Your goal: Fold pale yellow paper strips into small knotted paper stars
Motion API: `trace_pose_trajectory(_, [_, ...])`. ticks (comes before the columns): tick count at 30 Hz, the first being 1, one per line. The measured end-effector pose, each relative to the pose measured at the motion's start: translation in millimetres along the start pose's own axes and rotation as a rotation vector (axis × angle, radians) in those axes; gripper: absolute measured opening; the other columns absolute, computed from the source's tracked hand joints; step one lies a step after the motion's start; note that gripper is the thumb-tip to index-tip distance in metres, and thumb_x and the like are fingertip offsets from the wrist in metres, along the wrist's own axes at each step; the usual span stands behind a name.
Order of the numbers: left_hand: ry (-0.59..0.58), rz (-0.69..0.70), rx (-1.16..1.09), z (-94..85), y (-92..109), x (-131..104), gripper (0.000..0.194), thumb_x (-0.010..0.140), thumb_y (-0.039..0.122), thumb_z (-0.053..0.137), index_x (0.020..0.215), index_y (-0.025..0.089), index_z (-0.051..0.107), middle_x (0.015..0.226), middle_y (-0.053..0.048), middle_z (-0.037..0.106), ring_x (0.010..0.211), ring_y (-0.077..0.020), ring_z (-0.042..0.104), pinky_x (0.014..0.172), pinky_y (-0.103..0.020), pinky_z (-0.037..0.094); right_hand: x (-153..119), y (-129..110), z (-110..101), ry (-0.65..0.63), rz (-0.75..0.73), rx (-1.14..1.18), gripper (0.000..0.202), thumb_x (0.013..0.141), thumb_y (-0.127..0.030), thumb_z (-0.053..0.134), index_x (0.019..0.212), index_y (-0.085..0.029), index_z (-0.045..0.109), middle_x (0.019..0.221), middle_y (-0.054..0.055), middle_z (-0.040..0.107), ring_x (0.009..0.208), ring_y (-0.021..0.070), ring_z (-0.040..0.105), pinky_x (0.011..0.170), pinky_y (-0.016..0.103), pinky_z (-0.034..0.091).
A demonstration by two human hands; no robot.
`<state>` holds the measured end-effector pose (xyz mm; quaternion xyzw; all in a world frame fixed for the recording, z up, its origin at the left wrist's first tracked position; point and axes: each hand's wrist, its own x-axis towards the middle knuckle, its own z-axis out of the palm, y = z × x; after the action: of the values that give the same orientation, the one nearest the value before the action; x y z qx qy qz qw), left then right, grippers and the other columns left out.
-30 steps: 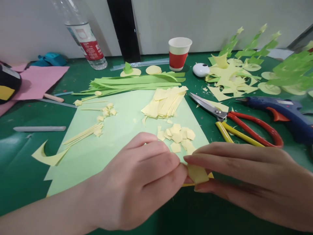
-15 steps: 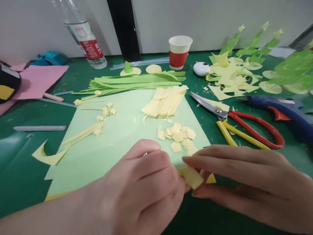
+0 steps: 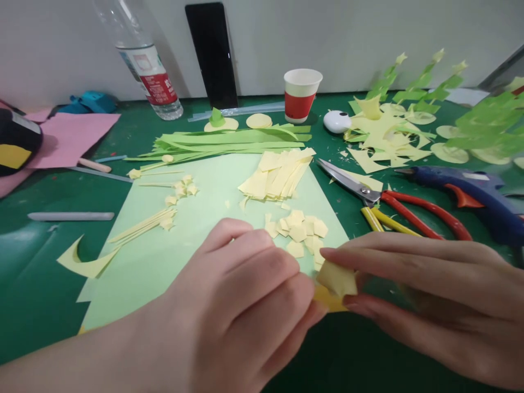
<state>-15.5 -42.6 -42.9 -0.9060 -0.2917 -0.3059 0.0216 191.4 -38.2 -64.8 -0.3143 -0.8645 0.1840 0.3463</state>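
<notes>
My right hand pinches a small pale-yellow folded paper star between thumb and fingers near the front edge of a light green paper sheet. Close against the star's left side, my left hand is curled closed. Its fingertips are mostly hidden, so what they grip cannot be made out. Just beyond the hands lies a loose pile of flat folded paper pentagons. Farther back on the sheet is a stack of yellow paper strips. Small paper stars on thin stems lie to the left.
Scissors and a blue glue gun lie at the right. Green paper strips, a paper cup, a bottle and a leaning phone are at the back. Paper plants stand back right.
The folded paper has shifted slightly right and turned, showing a more star-like outline. My right fingers have moved a little right with it. The view has tilted up slightly.
</notes>
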Motion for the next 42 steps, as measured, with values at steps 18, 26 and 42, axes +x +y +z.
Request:
trace_pose_trajectory(18, [-0.074, -0.075, -0.158, 6.8, -6, -4, 0.015, 0.09, 0.011, 0.046, 0.077, 0.013, 0.053, 0.07, 0.002, 0.056, 0.061, -0.0101, 0.043, 0.064, -0.026, 0.036, 12, -2, 1, -0.073, -0.079, -0.009, 0.019, 0.095, -0.024, 0.039, 0.105, -0.019, 0.054, 0.09, 0.002, 0.068, 0.069, 0.0057, 0.065, 0.066, 0.004, 0.051])
trace_pose_trajectory(26, [-0.103, -0.038, -0.082, 4.4, -2, -8, 0.027, 0.089, 0.007, 0.041, 0.067, 0.013, 0.057, 0.061, 0.0, 0.055, 0.056, -0.0122, 0.043, 0.06, -0.028, 0.037, 28, -12, -1, 0.138, -0.264, -0.137, 0.028, 0.095, -0.019, 0.036, 0.084, -0.013, 0.061, 0.061, 0.0, 0.067, 0.048, 0.0073, 0.063, 0.045, 0.01, 0.049])
trace_pose_trajectory(42, [-0.034, 0.036, -0.114, 4.4, 1, -4, 0.033, 0.09, 0.006, 0.04, 0.064, 0.015, 0.06, 0.054, 0.003, 0.057, 0.054, -0.0088, 0.048, 0.059, -0.024, 0.044, 12, -1, 0, -0.183, -0.176, 0.007, 0.022, 0.095, -0.026, 0.039, 0.105, -0.017, 0.056, 0.084, 0.002, 0.07, 0.066, 0.0109, 0.067, 0.055, 0.015, 0.055])
